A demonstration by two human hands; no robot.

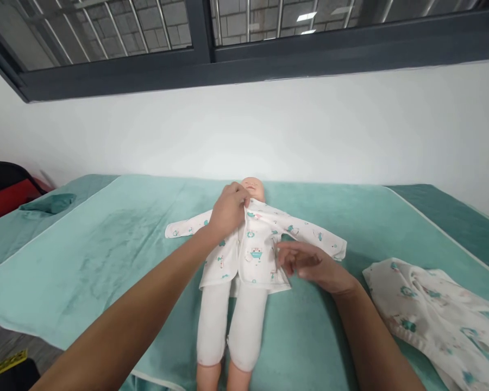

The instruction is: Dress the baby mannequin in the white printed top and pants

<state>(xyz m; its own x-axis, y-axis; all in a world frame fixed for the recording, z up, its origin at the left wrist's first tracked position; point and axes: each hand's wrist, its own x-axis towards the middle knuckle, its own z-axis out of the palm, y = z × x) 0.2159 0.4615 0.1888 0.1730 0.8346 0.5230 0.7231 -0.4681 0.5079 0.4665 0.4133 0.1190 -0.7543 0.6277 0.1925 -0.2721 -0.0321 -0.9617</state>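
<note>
A baby doll (256,188) lies on its back on a teal towel (118,255), its head toward the wall. It wears a white printed shirt (256,244) and white leggings (228,320). My left hand (228,210) is closed, pinching the shirt at the collar near the doll's neck. At the doll's side, my right hand (309,263) rests by the shirt's lower edge. Its fingers are loosely stretched and point left, touching the fabric without a firm hold.
A second white printed garment (432,315) lies crumpled on the towel at the right. A small dark-teal cloth (49,203) sits at the far left near a red and black object (4,190). A white wall and a dark window frame stand behind the bed.
</note>
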